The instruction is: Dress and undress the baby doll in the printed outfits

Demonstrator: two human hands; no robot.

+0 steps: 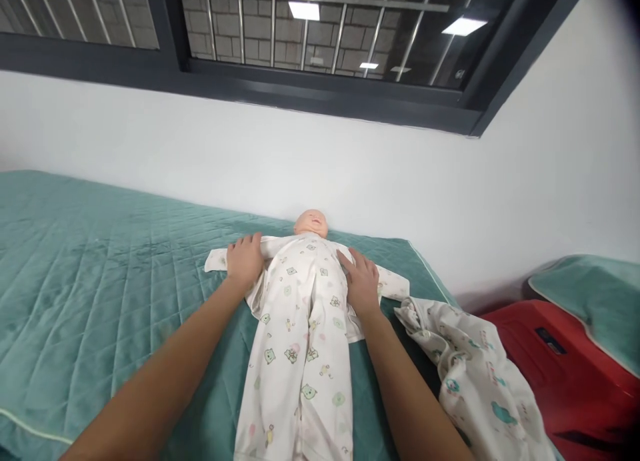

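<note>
A baby doll (311,223) lies on its back with its head toward the wall. It is dressed in a white long-sleeved top (278,247) and white printed pants (310,341) whose waist reaches up to its chest. Both sleeves stretch out sideways. My left hand (245,259) rests on the sleeve at the left, near the shoulder, with its fingers laid over the cloth. On the other side, my right hand (361,277) touches the doll's side and sleeve, its thumb apart from its fingers. The pants' lower ends run out of view.
A green quilted cover (125,281) spreads beneath the doll, up to a white wall (250,154) with a dark-framed window (320,94). Crumpled white printed cloth (480,374) lies at the right. Beyond it stands a red plastic object (530,341) partly under green fabric (595,301).
</note>
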